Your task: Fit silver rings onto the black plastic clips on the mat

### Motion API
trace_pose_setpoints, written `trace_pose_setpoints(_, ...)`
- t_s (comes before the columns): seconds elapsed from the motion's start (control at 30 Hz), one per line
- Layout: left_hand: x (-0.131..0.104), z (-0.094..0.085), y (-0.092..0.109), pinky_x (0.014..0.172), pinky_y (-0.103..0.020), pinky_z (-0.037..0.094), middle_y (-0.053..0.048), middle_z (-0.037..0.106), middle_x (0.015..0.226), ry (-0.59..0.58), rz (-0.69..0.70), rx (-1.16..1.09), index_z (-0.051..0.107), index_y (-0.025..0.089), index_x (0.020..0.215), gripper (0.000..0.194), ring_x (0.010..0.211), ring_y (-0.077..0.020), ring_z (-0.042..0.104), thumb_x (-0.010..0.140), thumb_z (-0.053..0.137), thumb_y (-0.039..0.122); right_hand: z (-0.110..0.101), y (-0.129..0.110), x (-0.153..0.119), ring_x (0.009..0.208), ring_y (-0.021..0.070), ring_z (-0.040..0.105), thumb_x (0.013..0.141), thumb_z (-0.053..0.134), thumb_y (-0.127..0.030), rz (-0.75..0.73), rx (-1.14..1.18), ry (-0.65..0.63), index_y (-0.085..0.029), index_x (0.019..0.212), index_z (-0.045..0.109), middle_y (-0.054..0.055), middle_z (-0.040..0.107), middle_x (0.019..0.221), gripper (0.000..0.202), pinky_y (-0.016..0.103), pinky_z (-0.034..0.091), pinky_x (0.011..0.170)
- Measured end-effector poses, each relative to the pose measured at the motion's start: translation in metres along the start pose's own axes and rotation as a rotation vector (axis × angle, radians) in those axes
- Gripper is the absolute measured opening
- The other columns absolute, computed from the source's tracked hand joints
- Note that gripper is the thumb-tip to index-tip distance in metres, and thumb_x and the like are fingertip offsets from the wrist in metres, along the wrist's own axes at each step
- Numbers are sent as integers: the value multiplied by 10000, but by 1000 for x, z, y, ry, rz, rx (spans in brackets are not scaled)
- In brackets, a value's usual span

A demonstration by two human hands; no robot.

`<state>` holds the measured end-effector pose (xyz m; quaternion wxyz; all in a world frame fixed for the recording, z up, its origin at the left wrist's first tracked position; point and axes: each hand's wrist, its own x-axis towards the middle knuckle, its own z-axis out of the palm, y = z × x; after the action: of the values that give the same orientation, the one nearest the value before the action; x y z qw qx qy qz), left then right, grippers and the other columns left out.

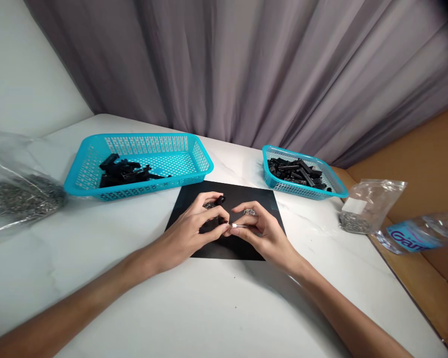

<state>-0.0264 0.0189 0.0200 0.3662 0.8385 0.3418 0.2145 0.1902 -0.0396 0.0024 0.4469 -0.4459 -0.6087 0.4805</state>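
Observation:
Over a black mat (242,248) my two hands meet at the fingertips. My left hand (199,221) is closed around a small black plastic part (221,200), most of it hidden by the fingers. Between the thumb and fingers of my right hand (259,228) is a thin metal pin with a white end (234,226); its exact kind is too small to tell. The white end touches or nearly touches the left fingertips. Just behind the right fingers lies a small heap of shiny metal pieces (250,212). More metal bits show behind the left fingers.
A blue basket (145,191) with black parts stands back left, a smaller blue basket (302,190) with black parts back right. Clear bags of metal pieces lie far left (26,196) and right (358,219). A plastic bottle (414,236) lies at the right edge.

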Motion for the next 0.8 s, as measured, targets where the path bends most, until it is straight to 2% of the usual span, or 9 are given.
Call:
trace_pose_setpoints(0.13, 2, 0, -3, 1163, -494, 417, -26, 382, 1510, 85, -2, 0, 692, 278, 997, 205, 1431, -326, 401, 986, 560, 435, -3, 0, -1, 930, 223, 749, 966, 656, -350, -21, -135, 61, -228, 1103, 631, 50, 773, 944, 185, 351, 575, 786)
trace_pose_setpoints(0.2, 3, 1, -5, 1097, -449, 484, -27, 412, 1495, 133, -12, -22, 695, 272, 988, 206, 1327, -291, 504, 972, 583, 445, -4, -2, -2, 934, 229, 745, 955, 666, -379, -19, -153, 89, -213, 1039, 686, 70, 769, 993, 187, 359, 580, 806)
trace_pose_setpoints(0.3, 4, 3, -8, 1055, -427, 518, -20, 441, 1471, 115, -20, -34, 703, 279, 994, 209, 1159, -228, 598, 979, 583, 450, -6, -6, -3, 932, 222, 741, 942, 680, -389, -34, -122, 101, -207, 1029, 726, 72, 756, 1026, 206, 360, 580, 850)
trace_pose_setpoints(0.43, 4, 4, -14, 1087, -474, 487, -14, 387, 1497, 143, 99, 188, 735, 307, 1032, 165, 1146, -232, 566, 998, 584, 364, -9, -7, -5, 917, 217, 741, 925, 702, -372, -21, -98, 150, -208, 981, 718, 54, 757, 980, 173, 334, 569, 825)
trace_pose_setpoints(0.53, 4, 2, -20, 1029, -481, 520, -30, 376, 1490, 198, 178, 351, 753, 301, 1045, 163, 1065, -225, 561, 992, 599, 294, -13, -3, -6, 925, 222, 721, 927, 695, -377, -1, -175, 188, -211, 933, 713, 51, 757, 972, 168, 335, 548, 820)
trace_pose_setpoints(0.63, 5, -1, -26, 1010, -485, 537, -41, 393, 1464, 211, 184, 374, 753, 290, 1059, 154, 1055, -228, 560, 982, 621, 290, -16, 3, -5, 908, 217, 690, 933, 679, -353, -12, -291, 232, -211, 918, 728, 51, 755, 982, 151, 324, 522, 784)
trace_pose_setpoints(0.8, 6, -2, -30, 1031, -523, 527, -22, 365, 1476, 152, 169, 409, 771, 322, 1021, 179, 1135, -262, 528, 998, 595, 340, -18, 10, -2, 831, 193, 672, 914, 690, -340, 19, -270, 214, -205, 943, 730, 53, 752, 999, 144, 301, 503, 722)
